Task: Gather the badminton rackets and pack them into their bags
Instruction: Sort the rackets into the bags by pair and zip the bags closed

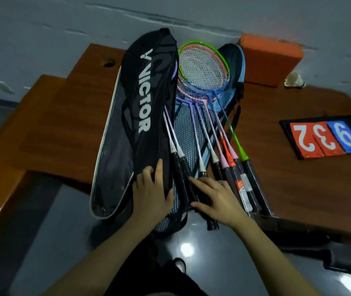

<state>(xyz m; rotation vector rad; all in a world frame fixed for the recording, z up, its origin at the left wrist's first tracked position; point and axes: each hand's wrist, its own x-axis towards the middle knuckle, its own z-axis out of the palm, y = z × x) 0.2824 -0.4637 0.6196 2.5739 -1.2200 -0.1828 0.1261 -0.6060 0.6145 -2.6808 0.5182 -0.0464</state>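
While my left hand (151, 195) is gripping the black Victor racket bag's (144, 99) flap on the brown wooden worktop (298, 167), my right hand (215, 195) is lying loose-fingered over the black racket handles (184, 178), probably needing a firm grasp before bagging.

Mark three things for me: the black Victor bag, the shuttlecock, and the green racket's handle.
Black Victor bag (143, 90): head view, on the white lettering of its top flap.
Shuttlecock (294, 80): head view, on its white feathers, beside the orange block.
Green racket's handle (253, 174): head view, on the black wrapped part below the green cone.
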